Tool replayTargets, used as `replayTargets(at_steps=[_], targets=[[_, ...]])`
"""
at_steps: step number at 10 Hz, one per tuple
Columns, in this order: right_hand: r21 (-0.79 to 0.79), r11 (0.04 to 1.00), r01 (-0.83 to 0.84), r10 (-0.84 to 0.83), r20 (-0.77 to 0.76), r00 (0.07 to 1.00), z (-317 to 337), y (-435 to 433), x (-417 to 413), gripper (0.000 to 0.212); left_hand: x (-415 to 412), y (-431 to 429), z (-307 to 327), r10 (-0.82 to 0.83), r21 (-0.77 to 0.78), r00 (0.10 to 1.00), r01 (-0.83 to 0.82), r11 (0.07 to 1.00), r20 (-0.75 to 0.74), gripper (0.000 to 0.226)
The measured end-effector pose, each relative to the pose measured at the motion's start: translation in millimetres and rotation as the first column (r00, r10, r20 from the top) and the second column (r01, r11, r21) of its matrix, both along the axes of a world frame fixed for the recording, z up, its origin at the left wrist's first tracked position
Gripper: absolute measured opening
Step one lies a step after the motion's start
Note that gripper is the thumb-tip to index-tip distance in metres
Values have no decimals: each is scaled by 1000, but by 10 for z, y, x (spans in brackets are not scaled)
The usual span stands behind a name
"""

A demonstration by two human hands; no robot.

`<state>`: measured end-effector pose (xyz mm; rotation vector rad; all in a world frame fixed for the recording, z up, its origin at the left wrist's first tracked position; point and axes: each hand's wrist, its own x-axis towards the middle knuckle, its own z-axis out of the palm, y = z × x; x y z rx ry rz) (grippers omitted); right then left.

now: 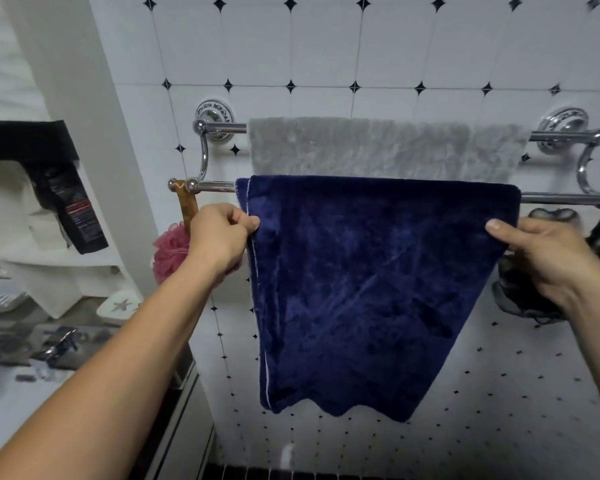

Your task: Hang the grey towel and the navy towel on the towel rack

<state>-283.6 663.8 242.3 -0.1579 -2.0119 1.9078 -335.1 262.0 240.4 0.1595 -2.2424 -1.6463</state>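
The chrome towel rack [219, 127] on the tiled wall has two bars. A grey towel [381, 147] is draped over the upper, rear bar. The navy towel [371, 285] hangs folded over the lower, front bar [565, 198] and covers the grey towel's lower part. My left hand [219, 240] pinches the navy towel's left edge just below the bar. My right hand [548, 258] grips its right edge at about the same height.
A pink bath puff [168, 254] hangs on a wooden handle from the lower bar's left end. A dark mesh puff [520, 292] hangs behind my right hand. To the left are a counter with a soap dish [118, 306] and a dark pouch [80, 216].
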Motion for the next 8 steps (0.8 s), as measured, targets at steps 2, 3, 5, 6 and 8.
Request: replayTargets(at_steps=[2, 3, 5, 6, 8], targets=[[61, 996, 71, -72, 7, 997, -12, 38, 10, 14, 19, -7, -14, -16, -30, 999, 15, 999, -33, 28], [92, 990, 110, -110, -2, 994, -43, 49, 6, 19, 34, 14, -5, 29, -116, 995, -40, 992, -97, 24], [158, 980, 118, -114, -30, 993, -135, 34, 80, 13, 160, 112, -157, 2, -87, 991, -14, 996, -132, 11], [230, 936, 267, -247, -112, 962, -181, 43, 153, 25, 299, 132, -266, 30, -87, 988, -43, 995, -150, 39], [232, 957, 171, -145, -125, 981, -319, -195, 345, 21, 529, 38, -324, 68, -13, 982, -71, 997, -175, 34]])
